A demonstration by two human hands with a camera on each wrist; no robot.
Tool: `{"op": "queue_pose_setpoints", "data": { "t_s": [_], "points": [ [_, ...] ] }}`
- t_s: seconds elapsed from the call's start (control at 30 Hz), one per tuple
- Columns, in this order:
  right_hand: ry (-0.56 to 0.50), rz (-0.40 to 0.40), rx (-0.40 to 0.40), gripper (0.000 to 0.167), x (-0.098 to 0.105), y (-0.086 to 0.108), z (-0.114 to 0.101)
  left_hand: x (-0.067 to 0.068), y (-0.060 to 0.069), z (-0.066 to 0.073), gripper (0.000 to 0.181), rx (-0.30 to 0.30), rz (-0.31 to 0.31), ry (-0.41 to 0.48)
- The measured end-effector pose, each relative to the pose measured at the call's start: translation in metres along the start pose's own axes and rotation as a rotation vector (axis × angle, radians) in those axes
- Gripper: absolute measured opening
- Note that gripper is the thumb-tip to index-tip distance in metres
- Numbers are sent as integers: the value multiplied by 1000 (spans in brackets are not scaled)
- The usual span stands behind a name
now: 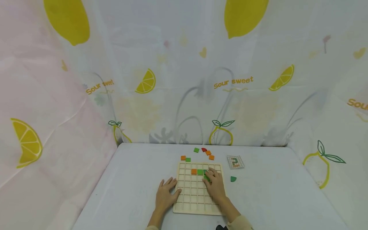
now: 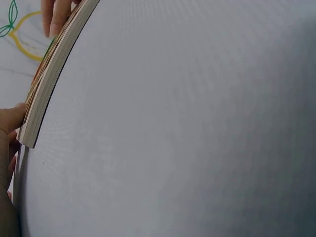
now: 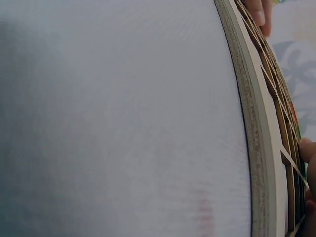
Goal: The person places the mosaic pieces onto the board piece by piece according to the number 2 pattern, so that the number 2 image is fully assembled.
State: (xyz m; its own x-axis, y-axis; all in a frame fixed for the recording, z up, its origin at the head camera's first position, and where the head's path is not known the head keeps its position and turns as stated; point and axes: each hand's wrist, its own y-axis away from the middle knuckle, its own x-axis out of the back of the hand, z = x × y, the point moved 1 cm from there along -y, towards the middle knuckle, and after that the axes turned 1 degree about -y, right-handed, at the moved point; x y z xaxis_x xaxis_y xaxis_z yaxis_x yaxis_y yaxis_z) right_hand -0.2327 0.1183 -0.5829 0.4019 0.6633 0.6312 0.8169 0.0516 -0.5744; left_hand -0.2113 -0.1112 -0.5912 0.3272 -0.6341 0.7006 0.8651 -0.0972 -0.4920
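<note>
Counter (image 1: pixel 129 179) stretches well past both hands on either side, its far edge beyond the fingertips. Gridded wooden board (image 1: pixel 193 191) lies between the hands. Left hand (image 1: pixel 165 195) is spread wide, thumb on the board's near-side left edge. Right hand (image 1: pixel 216 186) reaches over the board, thumb and forefinger narrowly apart at dark green tiles (image 1: pixel 206 178); whether it grips one cannot be told. Pattern card (image 1: pixel 235 162) lies beyond and right of it. Orange square tile (image 1: pixel 194 171) and light green square tile (image 1: pixel 200 172) sit left of its fingertips.
</note>
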Motion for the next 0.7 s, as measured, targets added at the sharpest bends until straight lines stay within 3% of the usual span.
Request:
{"op": "queue_pose_setpoints", "data": {
  "t_s": [0.17, 0.37, 0.7],
  "points": [
    [65, -22, 107, 18, 1, 0, 0, -1, 1, 0, 38, 10, -8, -5],
    [133, -98, 139, 19, 3, -2, -1, -1, 1, -1, 39, 6, 0, -7],
    [77, -89, 174, 17, 5, -1, 5, -2, 1, -1, 38, 17, -16, -15]
  ]
}}
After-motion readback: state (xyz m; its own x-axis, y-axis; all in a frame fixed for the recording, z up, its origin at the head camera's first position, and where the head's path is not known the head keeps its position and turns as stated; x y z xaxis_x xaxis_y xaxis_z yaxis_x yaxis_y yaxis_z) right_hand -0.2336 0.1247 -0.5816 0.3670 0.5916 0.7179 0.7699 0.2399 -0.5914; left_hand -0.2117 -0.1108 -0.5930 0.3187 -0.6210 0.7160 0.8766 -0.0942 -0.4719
